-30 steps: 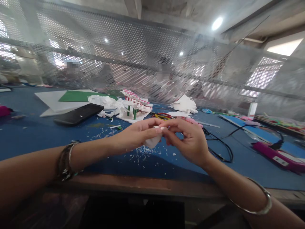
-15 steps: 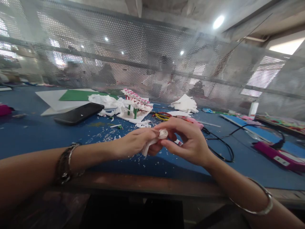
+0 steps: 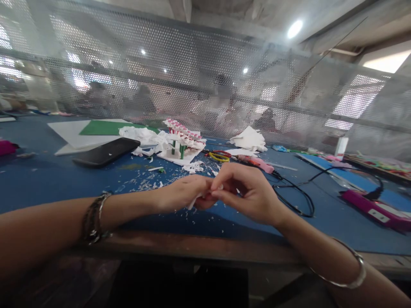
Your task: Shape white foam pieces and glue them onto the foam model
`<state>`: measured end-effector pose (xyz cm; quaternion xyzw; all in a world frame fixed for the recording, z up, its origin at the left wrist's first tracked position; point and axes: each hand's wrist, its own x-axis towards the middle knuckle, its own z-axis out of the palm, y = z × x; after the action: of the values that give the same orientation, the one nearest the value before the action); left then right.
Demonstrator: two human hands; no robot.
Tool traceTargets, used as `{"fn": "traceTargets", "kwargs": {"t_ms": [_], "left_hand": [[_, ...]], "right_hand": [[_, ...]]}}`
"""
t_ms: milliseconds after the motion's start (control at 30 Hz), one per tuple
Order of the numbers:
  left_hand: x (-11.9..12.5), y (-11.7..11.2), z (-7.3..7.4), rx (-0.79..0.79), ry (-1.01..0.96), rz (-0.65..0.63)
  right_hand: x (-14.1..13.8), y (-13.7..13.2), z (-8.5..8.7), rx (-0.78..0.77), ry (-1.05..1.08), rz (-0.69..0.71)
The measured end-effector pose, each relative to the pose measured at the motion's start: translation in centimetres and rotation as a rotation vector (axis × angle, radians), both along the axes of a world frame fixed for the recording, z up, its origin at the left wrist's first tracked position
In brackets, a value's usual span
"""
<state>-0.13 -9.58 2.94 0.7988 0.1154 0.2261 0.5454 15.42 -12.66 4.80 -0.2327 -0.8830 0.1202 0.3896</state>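
Observation:
My left hand (image 3: 188,193) is closed on a white paper strip (image 3: 192,204), whose loose end pokes out below the fingers. My right hand (image 3: 252,192) meets it at the fingertips, thumb and index finger pinched over a small white bit of the same paper; the rest is hidden by the fingers. Just beyond the hands stands a small paper model (image 3: 182,149) with a pink-dotted white roof and green posts on a white base. Tiny paper scraps (image 3: 146,182) litter the blue tabletop around the hands.
A black phone (image 3: 105,153) lies left, before white and green sheets (image 3: 105,127). Scissors with yellow and red handles (image 3: 220,157) and a pink glue gun (image 3: 258,163) with a black cord lie beyond my right hand. A purple power strip (image 3: 375,210) sits right; a perforated metal screen (image 3: 180,72) stands behind.
The rolled white paper end that showed between the hands is now mostly covered. My right fingers have closed into a pinch against my left fingertips.

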Motion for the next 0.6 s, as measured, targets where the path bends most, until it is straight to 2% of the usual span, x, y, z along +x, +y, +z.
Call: {"fn": "traceTargets", "kwargs": {"t_ms": [133, 200, 300, 433, 600], "left_hand": [[0.18, 0.09, -0.09, -0.139, -0.111, 0.025], [0.10, 0.08, 0.06, -0.157, -0.090, 0.067], [-0.14, 0.01, 0.43, -0.046, -0.019, 0.129], [-0.32, 0.13, 0.45, 0.112, 0.012, 0.059], [-0.36, 0.37, 0.11, 0.106, -0.050, -0.016]], "right_hand": [[0.17, 0.51, -0.27, -0.005, 0.081, -0.049], [0.23, 0.66, -0.33, -0.018, 0.088, -0.057], [0.25, 0.61, -0.25, -0.006, 0.041, -0.048], [0.16, 0.42, -0.17, 0.076, 0.003, -0.013], [-0.05, 0.37, -0.32, 0.031, 0.040, -0.012]]}}
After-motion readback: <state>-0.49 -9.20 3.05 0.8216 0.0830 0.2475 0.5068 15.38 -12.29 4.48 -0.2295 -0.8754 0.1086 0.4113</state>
